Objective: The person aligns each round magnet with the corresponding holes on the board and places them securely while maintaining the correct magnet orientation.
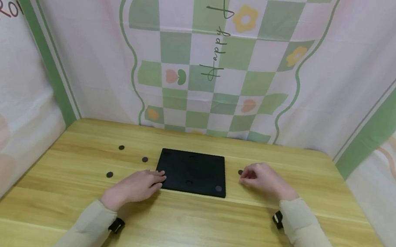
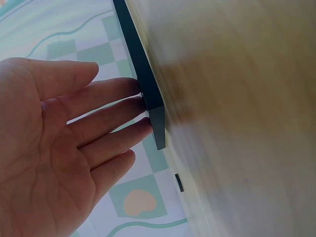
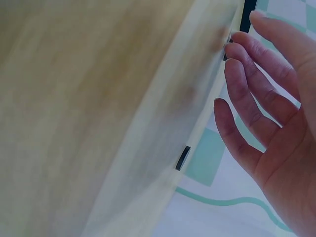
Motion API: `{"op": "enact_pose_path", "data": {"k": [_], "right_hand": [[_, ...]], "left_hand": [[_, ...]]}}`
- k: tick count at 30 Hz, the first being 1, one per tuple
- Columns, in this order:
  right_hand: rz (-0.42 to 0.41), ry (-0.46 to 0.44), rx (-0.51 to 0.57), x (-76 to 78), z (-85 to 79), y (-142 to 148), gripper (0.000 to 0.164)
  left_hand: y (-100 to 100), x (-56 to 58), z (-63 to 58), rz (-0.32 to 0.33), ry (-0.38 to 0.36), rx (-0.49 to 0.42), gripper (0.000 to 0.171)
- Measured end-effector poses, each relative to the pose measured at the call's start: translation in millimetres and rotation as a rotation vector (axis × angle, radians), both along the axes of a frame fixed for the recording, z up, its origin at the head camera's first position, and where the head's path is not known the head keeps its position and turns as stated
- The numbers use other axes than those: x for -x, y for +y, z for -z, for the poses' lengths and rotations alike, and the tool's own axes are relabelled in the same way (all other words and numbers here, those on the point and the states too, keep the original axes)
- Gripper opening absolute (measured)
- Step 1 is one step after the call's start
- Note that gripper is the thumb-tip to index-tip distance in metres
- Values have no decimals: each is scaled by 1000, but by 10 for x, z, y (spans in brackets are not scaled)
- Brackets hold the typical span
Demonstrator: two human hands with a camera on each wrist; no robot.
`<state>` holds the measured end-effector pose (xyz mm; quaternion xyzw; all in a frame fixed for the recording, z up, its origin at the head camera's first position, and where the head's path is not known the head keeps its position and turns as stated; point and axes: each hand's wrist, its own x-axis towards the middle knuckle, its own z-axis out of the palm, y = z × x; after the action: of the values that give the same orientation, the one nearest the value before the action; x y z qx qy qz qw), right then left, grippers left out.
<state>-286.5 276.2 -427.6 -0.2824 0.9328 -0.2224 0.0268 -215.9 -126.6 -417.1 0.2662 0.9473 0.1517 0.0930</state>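
Note:
A flat black board (image 1: pixel 191 169) with round recesses lies on the wooden table, a dark disc (image 1: pixel 218 188) in its near right corner. My left hand (image 1: pixel 137 185) rests its straight fingers on the board's near left corner; the left wrist view has the fingertips right at its edge, thumb apart. To the right of the board, my right hand (image 1: pixel 265 179) reaches down, fingertips close beside a small black disc (image 1: pixel 240 172). In the right wrist view its fingers are loosely bent with the thumb held away from them. Another black disc (image 3: pixel 182 158) lies lower in that view.
Left of the board lie three small black discs, one nearest it (image 1: pixel 145 159), one farther back (image 1: pixel 121 147) and one closer to me (image 1: pixel 109 174). A printed curtain (image 1: pixel 219 56) hangs along the table's far edge, with more cloth on both sides.

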Motion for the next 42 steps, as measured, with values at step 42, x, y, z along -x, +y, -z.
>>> {"op": "enact_pose_path", "data": {"k": [42], "right_hand": [[14,3,-4,167,-3,22,17]], "left_hand": [[6,5,10,-1,13,8,40]]}}
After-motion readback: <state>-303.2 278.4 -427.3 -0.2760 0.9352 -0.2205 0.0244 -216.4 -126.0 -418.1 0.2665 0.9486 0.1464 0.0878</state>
